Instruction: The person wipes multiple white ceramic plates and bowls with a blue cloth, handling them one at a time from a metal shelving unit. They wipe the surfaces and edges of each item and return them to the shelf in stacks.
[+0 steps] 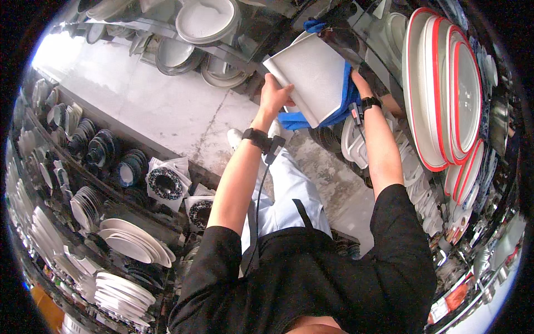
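Observation:
A white rectangular plate (311,73) with a raised, rolled edge is held up in front of me, tilted. My left hand (275,95) grips its left edge, the thumb over the rim. A blue cloth (348,98) lies along the plate's right and lower edges and partly behind it. My right hand (361,83) is at the plate's right side with the cloth; its fingers are mostly hidden behind cloth and plate. Black bands with small devices are on both wrists, each with a cable.
Shelves of stacked dishes stand on both sides. Large red-rimmed oval plates (463,92) are at the right, white plates (123,294) at the lower left, and round dishes (206,21) on the upper shelf. Pale floor (167,100) shows between the shelves.

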`<state>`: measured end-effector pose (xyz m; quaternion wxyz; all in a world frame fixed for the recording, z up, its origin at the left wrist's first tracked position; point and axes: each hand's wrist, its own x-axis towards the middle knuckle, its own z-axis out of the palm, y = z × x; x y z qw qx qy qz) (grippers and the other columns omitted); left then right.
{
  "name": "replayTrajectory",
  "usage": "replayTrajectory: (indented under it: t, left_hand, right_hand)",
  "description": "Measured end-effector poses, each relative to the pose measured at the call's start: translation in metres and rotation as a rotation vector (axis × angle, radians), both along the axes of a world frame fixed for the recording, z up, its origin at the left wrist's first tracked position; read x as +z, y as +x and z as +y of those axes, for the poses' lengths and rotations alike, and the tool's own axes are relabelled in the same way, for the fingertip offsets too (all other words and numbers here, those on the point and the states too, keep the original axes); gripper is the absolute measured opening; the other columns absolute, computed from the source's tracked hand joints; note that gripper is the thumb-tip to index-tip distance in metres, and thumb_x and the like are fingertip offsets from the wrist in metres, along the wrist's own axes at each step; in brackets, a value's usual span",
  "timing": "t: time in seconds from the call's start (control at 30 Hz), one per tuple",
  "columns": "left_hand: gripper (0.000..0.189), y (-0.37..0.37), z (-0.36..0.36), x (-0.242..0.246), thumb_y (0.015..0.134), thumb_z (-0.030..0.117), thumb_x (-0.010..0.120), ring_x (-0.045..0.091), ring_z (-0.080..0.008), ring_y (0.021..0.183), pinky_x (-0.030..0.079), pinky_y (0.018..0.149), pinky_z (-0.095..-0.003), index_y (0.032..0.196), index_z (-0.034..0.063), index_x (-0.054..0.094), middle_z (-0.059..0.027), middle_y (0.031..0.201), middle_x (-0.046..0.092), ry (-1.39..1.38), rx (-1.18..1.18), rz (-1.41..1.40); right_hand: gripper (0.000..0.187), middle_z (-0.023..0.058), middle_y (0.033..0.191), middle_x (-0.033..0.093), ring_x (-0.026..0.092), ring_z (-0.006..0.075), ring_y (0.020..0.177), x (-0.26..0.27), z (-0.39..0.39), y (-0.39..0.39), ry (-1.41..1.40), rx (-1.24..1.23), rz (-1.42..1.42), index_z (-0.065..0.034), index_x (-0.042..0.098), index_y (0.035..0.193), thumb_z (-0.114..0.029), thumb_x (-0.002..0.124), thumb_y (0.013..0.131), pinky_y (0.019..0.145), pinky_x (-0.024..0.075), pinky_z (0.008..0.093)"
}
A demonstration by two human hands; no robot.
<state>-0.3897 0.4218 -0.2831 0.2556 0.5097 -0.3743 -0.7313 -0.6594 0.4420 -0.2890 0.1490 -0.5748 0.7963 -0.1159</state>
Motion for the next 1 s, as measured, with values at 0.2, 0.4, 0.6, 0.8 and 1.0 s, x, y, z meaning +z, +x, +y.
replayTrajectory:
  t: [0.2,0.4,0.6,0.8,1.0]
  left_hand:
    - [0.037,0.002,-0.008,0.000,0.078,0.003,0.063,0.065,-0.0249,0.065,0.057,0.049,-0.0338,0.098,-0.0061,0.034,-0.0201,0.086,0.058,-0.051,-0.033,0.006]
    - [0.040,0.004,-0.009,-0.008,0.080,0.002,0.062,0.064,-0.0231,0.065,0.058,0.051,-0.0357,0.109,-0.0004,0.034,-0.0152,0.089,0.056,-0.045,-0.037,0.068]
    - [0.039,0.005,-0.008,-0.006,0.078,0.004,0.062,0.065,-0.0223,0.061,0.056,0.048,-0.0321,0.105,-0.0069,0.037,-0.0172,0.082,0.059,-0.035,-0.021,0.085]
    - [0.038,0.003,-0.007,-0.005,0.079,0.003,0.061,0.064,-0.0232,0.060,0.056,0.049,-0.0325,0.106,-0.0047,0.036,-0.0175,0.081,0.059,0.015,0.003,0.100]
    - [0.036,0.004,-0.013,0.000,0.081,0.003,0.061,0.064,-0.0250,0.071,0.058,0.054,-0.0368,0.108,0.0018,0.038,-0.0154,0.092,0.059,0.068,0.001,0.114]
  right_hand:
    - [0.047,0.0194,0.122,0.050,0.045,0.0417,0.111,0.003,-0.026,0.113,-0.299,0.360,0.023,-0.0114,0.049,0.124,-0.019,0.059,0.079,0.098,0.0351,0.0455]
    - [0.047,0.0172,0.108,0.058,0.055,0.0361,0.097,0.026,-0.031,0.109,-0.073,0.514,-0.124,-0.0253,0.040,0.133,-0.019,0.050,0.087,0.081,0.0464,0.0439]
    - [0.048,0.0177,0.104,0.059,0.056,0.0366,0.092,0.001,-0.034,0.012,-0.086,0.070,-0.058,-0.0198,0.041,0.132,-0.023,0.052,0.085,0.078,0.0473,0.0427]
    - [0.045,0.0214,0.112,0.055,0.051,0.0389,0.102,-0.009,0.000,-0.029,-0.033,-0.075,-0.012,-0.0132,0.044,0.128,-0.025,0.051,0.085,0.084,0.0447,0.0432]
    - [0.039,0.0257,0.105,0.053,0.050,0.0431,0.098,0.030,0.037,0.111,-0.285,0.150,-0.110,-0.0098,0.047,0.121,-0.017,0.055,0.084,0.084,0.0435,0.0470]
